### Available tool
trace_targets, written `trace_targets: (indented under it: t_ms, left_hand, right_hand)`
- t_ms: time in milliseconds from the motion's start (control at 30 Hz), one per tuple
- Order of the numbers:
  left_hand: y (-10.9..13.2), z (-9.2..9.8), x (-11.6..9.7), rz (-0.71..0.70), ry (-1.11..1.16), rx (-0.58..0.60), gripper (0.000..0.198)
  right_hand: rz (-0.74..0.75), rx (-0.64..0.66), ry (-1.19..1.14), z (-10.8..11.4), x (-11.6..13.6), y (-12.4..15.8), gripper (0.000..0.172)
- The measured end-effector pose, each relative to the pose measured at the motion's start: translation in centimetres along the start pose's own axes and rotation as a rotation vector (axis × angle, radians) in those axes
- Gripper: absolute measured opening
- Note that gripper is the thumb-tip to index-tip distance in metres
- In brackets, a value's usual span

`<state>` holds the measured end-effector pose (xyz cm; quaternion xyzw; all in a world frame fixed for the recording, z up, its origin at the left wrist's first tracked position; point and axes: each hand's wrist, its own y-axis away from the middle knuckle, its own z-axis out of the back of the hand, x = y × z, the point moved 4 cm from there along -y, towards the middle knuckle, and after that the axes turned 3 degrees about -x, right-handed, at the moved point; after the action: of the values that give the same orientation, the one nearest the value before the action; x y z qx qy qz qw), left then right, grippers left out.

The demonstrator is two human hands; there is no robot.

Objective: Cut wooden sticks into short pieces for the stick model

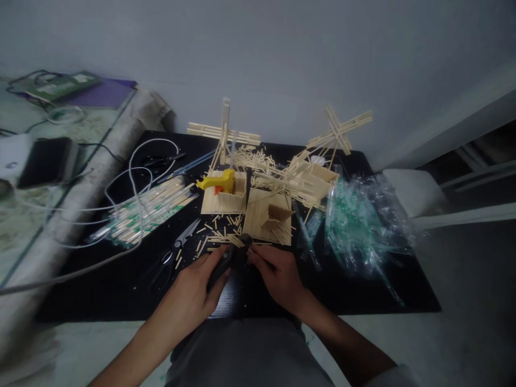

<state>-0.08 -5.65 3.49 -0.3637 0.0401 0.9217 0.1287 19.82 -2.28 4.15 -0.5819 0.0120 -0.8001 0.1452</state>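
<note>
My left hand [197,282] is closed round a dark-handled cutting tool [224,264], whose head lies near the front edge of a wooden board [258,219]. Close to that head, the fingers of my right hand [278,273] pinch the end of a thin wooden stick [262,244]. Short cut stick pieces [220,234] are scattered just beyond both hands. On a second wooden board [208,202], left of the first, a yellow glue gun [220,181] rests on a small box built of sticks. Black-handled scissors [186,233] lie open to the left of my left hand.
Bundled sticks in plastic [153,209] and looping white cables [139,201] occupy the black table's left side. Crumpled clear and green packaging [358,220] lies at the right. Two cross-shaped stick structures [224,131] [337,130] stand at the back, near a pile of sticks [252,157].
</note>
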Motion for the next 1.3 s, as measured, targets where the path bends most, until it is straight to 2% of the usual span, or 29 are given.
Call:
trace_targets:
  t_ms: [233,400,500,633,800,1067,1300]
  left_hand:
    - [-0.1,-0.7,1.0,0.032,0.054,0.003,0.041]
    - [0.1,-1.3,1.8,0.053,0.048,-0.008,0.048]
    - [0.2,-1.4,2.0,0.033,0.035,-0.026,0.052]
    - [0.2,-1.5,1.7,0.005,-0.009,-0.040,0.053]
    - [0.3,-1.6,0.6,-0.041,-0.014,-0.065,0.054]
    - [0.1,-2.1,0.0,-0.058,0.023,-0.074,0.053]
    - [0.2,-2.0,0.2,-0.059,-0.029,-0.144,0.056]
  right_hand:
    - [0.014,-0.023,0.019,-0.2,-0.2,0.1,0.022]
    - [0.013,-0.018,0.021,-0.3,-0.3,0.2,0.023]
    - [-0.009,0.013,0.028,-0.2,-0.2,0.1,0.024]
    - [-0.059,0.088,0.006,0.1,0.1,-0.3,0.017]
    - [-0.132,0.169,-0.004,0.0,-0.4,-0.4,0.027]
    - [-0.142,0.044,0.034,-0.6,-1.0,0.3,0.036]
    - [-0.233,-0.044,0.298,-0.7,-1.4,0.5,0.058]
